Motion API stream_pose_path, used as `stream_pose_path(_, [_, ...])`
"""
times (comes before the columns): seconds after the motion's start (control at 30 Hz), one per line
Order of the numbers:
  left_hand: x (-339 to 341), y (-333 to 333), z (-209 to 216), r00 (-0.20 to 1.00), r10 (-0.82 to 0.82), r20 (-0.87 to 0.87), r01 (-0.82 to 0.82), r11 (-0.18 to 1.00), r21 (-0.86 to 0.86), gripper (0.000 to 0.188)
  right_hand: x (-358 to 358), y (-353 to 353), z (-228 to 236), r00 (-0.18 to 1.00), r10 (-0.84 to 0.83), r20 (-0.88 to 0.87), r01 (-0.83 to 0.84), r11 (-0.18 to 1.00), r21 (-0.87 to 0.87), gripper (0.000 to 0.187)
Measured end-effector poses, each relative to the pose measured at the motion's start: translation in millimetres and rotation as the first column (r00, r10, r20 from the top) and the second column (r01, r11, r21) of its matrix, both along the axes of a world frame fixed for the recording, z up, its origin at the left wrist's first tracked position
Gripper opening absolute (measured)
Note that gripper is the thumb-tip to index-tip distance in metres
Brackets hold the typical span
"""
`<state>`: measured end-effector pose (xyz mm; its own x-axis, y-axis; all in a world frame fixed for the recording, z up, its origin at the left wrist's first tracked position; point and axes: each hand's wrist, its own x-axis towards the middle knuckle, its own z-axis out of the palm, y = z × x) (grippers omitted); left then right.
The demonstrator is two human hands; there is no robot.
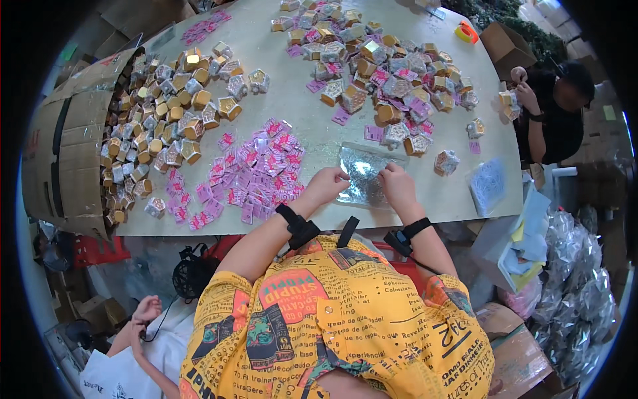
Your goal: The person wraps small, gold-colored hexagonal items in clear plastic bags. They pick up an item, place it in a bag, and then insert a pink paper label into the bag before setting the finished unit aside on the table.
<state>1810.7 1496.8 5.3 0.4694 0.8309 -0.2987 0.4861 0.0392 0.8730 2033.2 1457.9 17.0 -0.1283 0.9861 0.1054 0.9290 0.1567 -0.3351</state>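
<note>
A clear, shiny plastic bag [366, 161] lies flat on the table near its front edge. My left hand [325, 187] is at the bag's left side, with the fingertips drawn together in a pinch on the plastic. At its right side, my right hand [399, 188] also pinches, fingertips over the film. Left of the bag spreads a heap of small pink printed packets [258, 169]. Beyond the bag is a large pile of gold and silvery faceted pieces [399, 85], mixed with more pink packets. One wrapped faceted piece [446, 162] sits apart to the right.
A cardboard box [76, 146] on its side spills gold and silvery pieces [174, 100] at the left. A pale bundle [488, 188] lies at the right edge, and a tape roll [466, 32] at the far right. Another person [558, 110] holds pieces across the right corner.
</note>
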Motion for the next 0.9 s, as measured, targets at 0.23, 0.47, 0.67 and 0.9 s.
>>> stream_pose_path(0.23, [25.3, -5.1, -5.9, 0.990, -0.039, -0.138, 0.055, 0.992, 0.113, 0.032, 7.4, -12.0, -15.5, 0.994, 0.024, -0.103, -0.023, 1.000, 0.008, 0.008])
stream_pose_path(0.47, [37.7, 1.5, -12.8, 0.977, -0.068, -0.201, 0.117, 0.963, 0.244, 0.032, 11.2, -6.4, -10.5, 0.955, -0.015, -0.296, 0.026, 0.999, 0.034, 0.016])
stream_pose_path(0.67, [18.4, 3.0, -23.1, 0.835, -0.166, -0.525, 0.294, 0.941, 0.169, 0.026, 4.2, -4.6, 1.6, 0.934, -0.053, -0.354, 0.033, 0.997, -0.063, 0.022])
stream_pose_path(0.9, [11.7, 3.7, 6.1, 0.911, -0.054, -0.409, 0.178, 0.945, 0.273, 0.028, -4.5, -3.3, -2.9, 0.856, -0.156, -0.493, 0.058, 0.976, -0.208, 0.032])
